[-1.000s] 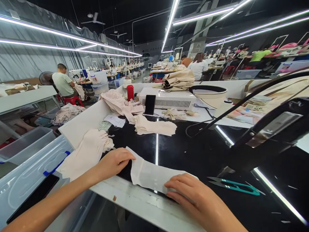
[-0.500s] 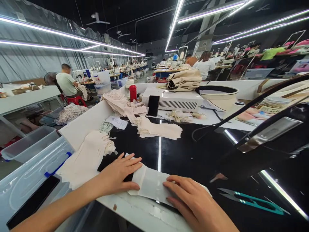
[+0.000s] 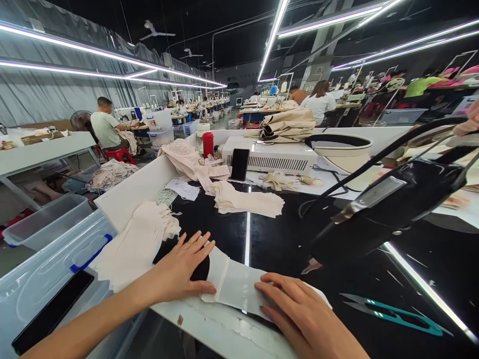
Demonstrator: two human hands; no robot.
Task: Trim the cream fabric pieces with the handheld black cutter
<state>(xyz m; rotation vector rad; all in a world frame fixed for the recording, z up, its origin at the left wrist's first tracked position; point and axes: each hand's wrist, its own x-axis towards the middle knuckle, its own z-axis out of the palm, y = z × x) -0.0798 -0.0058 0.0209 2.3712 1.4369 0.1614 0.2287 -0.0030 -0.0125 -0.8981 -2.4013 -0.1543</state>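
Note:
A thin pale strip of fabric point(image 3: 239, 281) with a folded band across its left part lies at the near edge of the glossy black tabletop point(image 3: 284, 239). My left hand point(image 3: 187, 271) is spread open, its fingertips on the strip's left end. At the right end, my right hand point(image 3: 294, 304) rests on the strip with fingers slightly bent and apart. To the right hangs a black tool point(image 3: 389, 209) with a metal plate, a pointed tip and a cable, apart from both hands. Teal thread snips point(image 3: 398, 314) lie right of my right hand.
A stack of cream fabric pieces point(image 3: 134, 249) lies left of my hands, another fabric stack point(image 3: 249, 198) beyond them. Behind stand a phone point(image 3: 239, 164), a red bottle point(image 3: 207, 144) and a white vented box point(image 3: 269, 155). A clear bin lid point(image 3: 48, 269) is at left. People sit farther back.
The black tool has swung left and lower over the tabletop, its tip nearer my right hand. My left fingers have shifted slightly up and left on the strip; my right hand has hardly moved.

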